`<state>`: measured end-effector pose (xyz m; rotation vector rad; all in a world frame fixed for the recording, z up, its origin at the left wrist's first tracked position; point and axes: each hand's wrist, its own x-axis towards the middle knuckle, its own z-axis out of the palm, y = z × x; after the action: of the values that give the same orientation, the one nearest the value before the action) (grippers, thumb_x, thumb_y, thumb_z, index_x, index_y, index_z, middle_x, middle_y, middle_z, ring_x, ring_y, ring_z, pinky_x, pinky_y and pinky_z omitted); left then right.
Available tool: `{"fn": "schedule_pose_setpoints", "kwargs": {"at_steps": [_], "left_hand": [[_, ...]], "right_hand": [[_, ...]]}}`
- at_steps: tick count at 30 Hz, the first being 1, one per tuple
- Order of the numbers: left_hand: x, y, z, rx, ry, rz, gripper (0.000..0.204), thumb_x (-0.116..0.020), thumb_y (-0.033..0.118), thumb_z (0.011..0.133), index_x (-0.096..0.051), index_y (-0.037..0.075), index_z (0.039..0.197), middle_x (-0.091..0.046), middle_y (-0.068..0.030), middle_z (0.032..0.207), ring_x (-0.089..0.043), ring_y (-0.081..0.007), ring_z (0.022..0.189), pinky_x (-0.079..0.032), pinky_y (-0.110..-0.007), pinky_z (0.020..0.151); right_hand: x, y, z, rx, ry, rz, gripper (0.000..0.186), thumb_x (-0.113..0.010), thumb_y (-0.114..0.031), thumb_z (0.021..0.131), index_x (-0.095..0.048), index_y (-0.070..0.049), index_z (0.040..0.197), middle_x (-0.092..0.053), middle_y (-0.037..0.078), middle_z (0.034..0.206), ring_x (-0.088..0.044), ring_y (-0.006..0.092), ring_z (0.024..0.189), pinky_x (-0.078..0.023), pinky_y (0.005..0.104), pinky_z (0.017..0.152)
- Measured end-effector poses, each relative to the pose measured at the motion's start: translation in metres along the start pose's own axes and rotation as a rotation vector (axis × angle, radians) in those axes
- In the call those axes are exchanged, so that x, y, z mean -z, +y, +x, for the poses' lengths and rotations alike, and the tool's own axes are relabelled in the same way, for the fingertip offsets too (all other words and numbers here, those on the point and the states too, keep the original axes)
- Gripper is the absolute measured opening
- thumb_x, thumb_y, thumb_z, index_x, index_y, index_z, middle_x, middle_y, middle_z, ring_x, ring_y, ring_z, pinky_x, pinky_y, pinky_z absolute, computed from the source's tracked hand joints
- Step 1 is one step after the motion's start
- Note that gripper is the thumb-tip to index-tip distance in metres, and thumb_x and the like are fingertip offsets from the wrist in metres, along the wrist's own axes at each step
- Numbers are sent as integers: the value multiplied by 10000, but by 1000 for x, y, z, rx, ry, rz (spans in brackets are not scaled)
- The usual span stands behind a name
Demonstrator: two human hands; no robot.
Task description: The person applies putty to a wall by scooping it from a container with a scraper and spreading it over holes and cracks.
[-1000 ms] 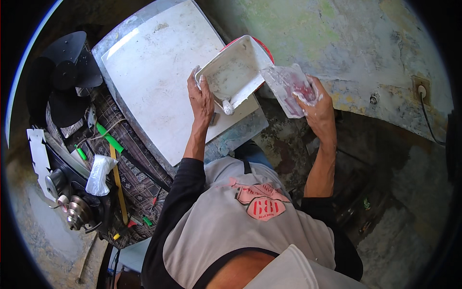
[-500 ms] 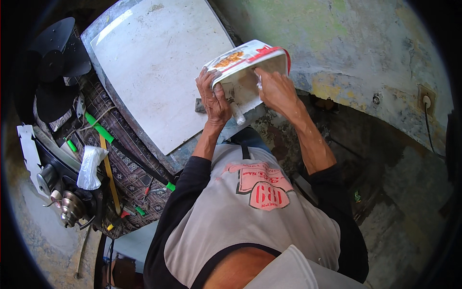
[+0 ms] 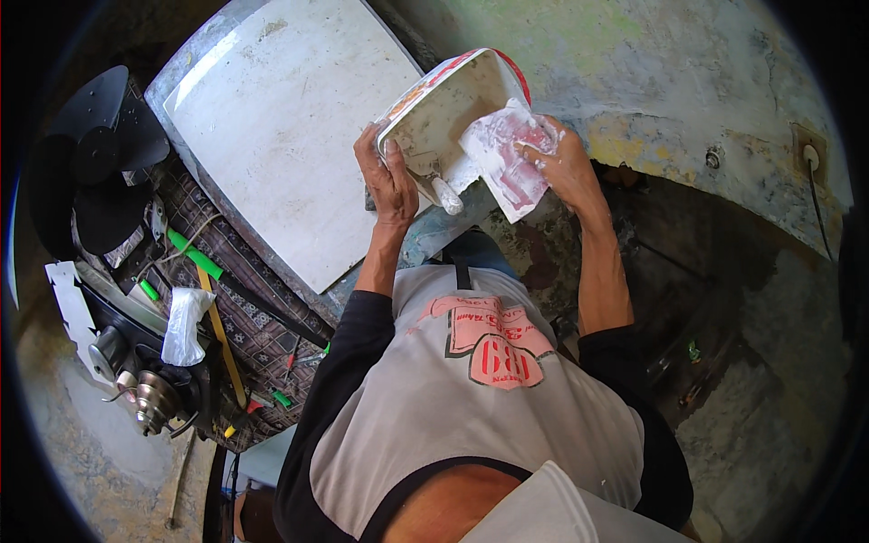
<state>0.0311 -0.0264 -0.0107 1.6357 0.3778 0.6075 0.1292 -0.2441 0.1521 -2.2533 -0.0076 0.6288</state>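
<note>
My left hand [image 3: 389, 181] grips the near left rim of a white plastic tub [image 3: 434, 127] with red and printed sides. The tub is tilted, its open mouth facing me, with white residue inside. In my right hand [image 3: 566, 167] is a flat pinkish spreader [image 3: 518, 176], thickly smeared with white paste and held by the tub's right side. Under my left hand lies a tool with a white-smeared handle [image 3: 445, 195], its blade partly hidden by the hand and tub. Beneath is a white-topped table [image 3: 281, 136].
To the left, a patterned cloth [image 3: 262, 294] bears a green-and-black long-handled tool [image 3: 195, 255], a yellow strip [image 3: 222, 339] and a white plastic bundle [image 3: 186, 326]. Black fan blades [image 3: 95, 149] and a fan motor [image 3: 156, 398] stand beyond. A plugged-in wall socket [image 3: 810, 156] is at right.
My right hand has come out of the tub to the right, bringing the paste-covered spreader into sight. The tub has shifted slightly up and left, its mouth turned more toward me.
</note>
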Motion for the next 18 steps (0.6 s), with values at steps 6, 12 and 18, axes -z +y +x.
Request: {"fn": "schedule_pose_setpoints", "kwargs": {"at_steps": [6, 12, 18], "left_hand": [[1, 9, 8, 258, -23, -9, 442, -419, 356, 1139, -506, -11, 1370, -574, -189, 1272, -563, -249, 1156, -446, -392, 1032], [12, 8, 7, 182, -27, 248, 612, -434, 431, 1124, -381, 8, 1563, -424, -239, 1440, -457, -359, 1318, -372, -471, 1133], [31, 71, 1, 22, 24, 121, 631, -482, 395, 1110, -343, 6, 1588, -360, -232, 1530, -338, -360, 1412, -307, -469, 1179]], "right_hand": [[-9, 3, -19, 70, 232, 279, 436, -766, -102, 931, -632, 54, 1315, -721, 103, 1128, -640, 157, 993, -515, 299, 879], [-16, 17, -23, 154, 282, 811, 356, -697, -61, 963, -624, 52, 1292, -718, 100, 1159, -687, 185, 1038, -552, 333, 928], [-18, 38, -42, -81, 157, 1225, 391, -667, -120, 965, -621, 8, 1332, -714, 99, 1220, -705, 224, 1099, -566, 388, 988]]}}
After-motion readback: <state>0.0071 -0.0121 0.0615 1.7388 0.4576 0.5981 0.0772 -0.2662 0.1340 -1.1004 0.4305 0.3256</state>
